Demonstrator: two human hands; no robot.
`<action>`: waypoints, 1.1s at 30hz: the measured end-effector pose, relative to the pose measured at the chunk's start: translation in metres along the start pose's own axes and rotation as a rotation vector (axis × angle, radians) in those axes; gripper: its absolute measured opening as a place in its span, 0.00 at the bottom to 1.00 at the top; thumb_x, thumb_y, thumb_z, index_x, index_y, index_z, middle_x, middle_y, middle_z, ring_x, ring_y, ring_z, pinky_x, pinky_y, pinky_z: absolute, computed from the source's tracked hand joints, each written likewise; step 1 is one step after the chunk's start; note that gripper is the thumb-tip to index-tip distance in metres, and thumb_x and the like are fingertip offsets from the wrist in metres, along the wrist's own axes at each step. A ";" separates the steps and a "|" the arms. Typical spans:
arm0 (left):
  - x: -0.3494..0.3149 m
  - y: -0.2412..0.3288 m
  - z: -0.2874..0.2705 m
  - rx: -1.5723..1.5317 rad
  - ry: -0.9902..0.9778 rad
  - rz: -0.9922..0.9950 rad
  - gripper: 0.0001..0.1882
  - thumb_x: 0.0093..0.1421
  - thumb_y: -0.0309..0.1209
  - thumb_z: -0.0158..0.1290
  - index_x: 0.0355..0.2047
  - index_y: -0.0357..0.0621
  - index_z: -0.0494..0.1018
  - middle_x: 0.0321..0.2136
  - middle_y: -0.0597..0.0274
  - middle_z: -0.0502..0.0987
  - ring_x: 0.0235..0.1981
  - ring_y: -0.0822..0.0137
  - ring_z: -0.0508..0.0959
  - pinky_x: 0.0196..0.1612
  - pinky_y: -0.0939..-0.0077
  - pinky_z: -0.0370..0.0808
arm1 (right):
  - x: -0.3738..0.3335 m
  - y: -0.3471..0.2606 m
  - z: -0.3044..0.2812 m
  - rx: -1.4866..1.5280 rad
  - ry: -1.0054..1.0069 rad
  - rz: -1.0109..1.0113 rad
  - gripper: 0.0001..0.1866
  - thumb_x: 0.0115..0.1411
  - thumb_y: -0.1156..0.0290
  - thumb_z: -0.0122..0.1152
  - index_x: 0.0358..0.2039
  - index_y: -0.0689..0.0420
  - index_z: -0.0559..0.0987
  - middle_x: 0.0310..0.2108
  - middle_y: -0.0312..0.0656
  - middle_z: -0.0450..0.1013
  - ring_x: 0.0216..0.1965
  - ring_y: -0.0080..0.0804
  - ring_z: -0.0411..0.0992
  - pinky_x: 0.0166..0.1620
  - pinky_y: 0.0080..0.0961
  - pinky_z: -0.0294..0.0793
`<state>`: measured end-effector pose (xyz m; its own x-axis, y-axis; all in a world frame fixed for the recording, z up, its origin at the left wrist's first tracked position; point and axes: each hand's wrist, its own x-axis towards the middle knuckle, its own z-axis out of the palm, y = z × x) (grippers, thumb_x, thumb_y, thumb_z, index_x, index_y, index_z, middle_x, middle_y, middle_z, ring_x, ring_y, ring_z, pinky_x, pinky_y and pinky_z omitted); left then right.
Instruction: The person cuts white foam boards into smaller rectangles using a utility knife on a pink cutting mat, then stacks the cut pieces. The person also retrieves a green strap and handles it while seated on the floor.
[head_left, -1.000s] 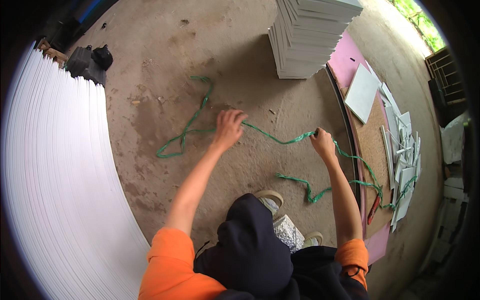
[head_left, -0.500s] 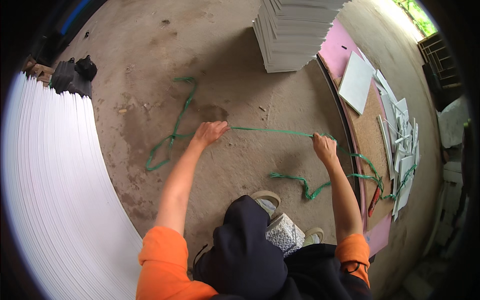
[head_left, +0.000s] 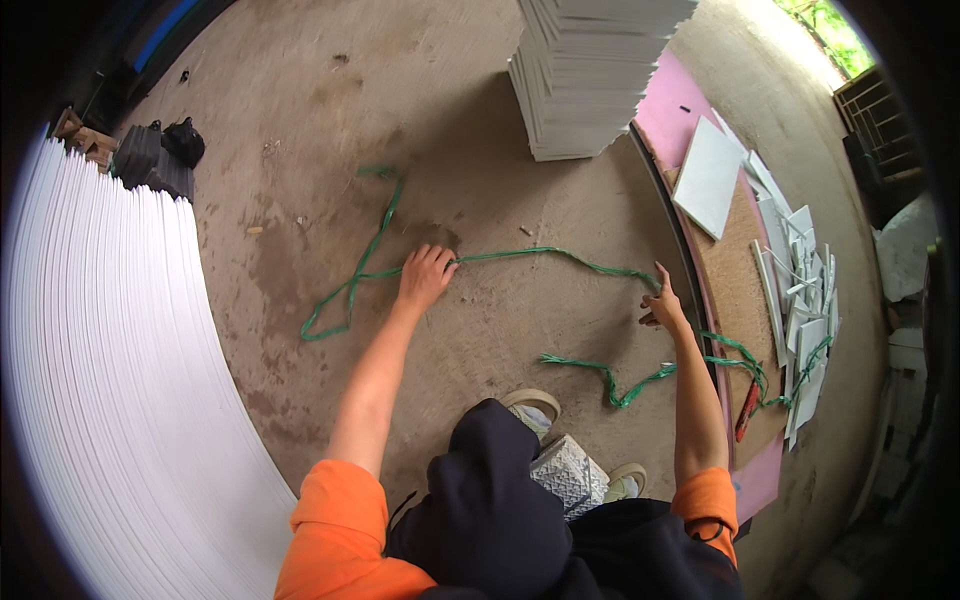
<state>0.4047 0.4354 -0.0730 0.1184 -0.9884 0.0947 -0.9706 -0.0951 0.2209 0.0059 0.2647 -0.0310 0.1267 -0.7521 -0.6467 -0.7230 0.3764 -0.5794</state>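
A green plastic twine [head_left: 540, 250] lies across the concrete floor in front of me, drooping a little between my hands. My left hand [head_left: 427, 277] has its fingers curled over the twine, with the tail bent in a loose loop to its left. My right hand [head_left: 664, 303] is at the twine's right part, index finger stretched out and the other fingers apart. More green twine [head_left: 625, 392] lies crumpled near my right forearm and runs onto the board at the right. A red-handled tool [head_left: 747, 408], seemingly a cutter, rests there.
A long row of white sheets [head_left: 130, 380] fills the left side. A tall stack of white sheets [head_left: 595, 85] stands ahead. At right, a brown board [head_left: 735, 290] on pink sheeting [head_left: 672, 95] carries white offcuts [head_left: 800, 290]. I sit low on a patterned block [head_left: 572, 478].
The twine between my hands was pulled taut and now sags. My right hand has loosened its grip and spread its fingers. My left hand has shifted slightly.
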 end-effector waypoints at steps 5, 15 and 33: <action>-0.007 0.015 -0.019 0.029 0.106 -0.048 0.19 0.52 0.43 0.53 0.41 0.47 0.69 0.40 0.58 0.69 0.44 0.60 0.66 0.49 0.58 0.59 | -0.024 -0.011 -0.041 -0.123 0.040 -0.020 0.36 0.53 0.75 0.51 0.59 0.42 0.46 0.29 0.47 0.71 0.19 0.34 0.74 0.21 0.26 0.76; 0.053 0.062 -0.116 -0.415 0.368 -0.246 0.19 0.57 0.44 0.46 0.44 0.47 0.67 0.42 0.57 0.67 0.48 0.57 0.64 0.51 0.60 0.60 | -0.042 -0.074 -0.122 -0.364 0.345 -0.477 0.21 0.56 0.67 0.51 0.49 0.60 0.65 0.30 0.45 0.72 0.24 0.29 0.72 0.26 0.25 0.73; 0.269 0.123 -0.243 -0.775 0.377 -0.180 0.18 0.58 0.31 0.42 0.48 0.41 0.66 0.46 0.51 0.67 0.49 0.59 0.64 0.53 0.68 0.60 | -0.021 -0.373 -0.104 -0.019 0.890 -0.834 0.19 0.52 0.58 0.55 0.38 0.61 0.76 0.35 0.53 0.72 0.39 0.45 0.71 0.43 0.33 0.68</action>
<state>0.3685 0.1864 0.2158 0.4497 -0.8484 0.2791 -0.5316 -0.0031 0.8470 0.2023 0.0837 0.2504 0.0528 -0.8700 0.4902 -0.6525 -0.4016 -0.6426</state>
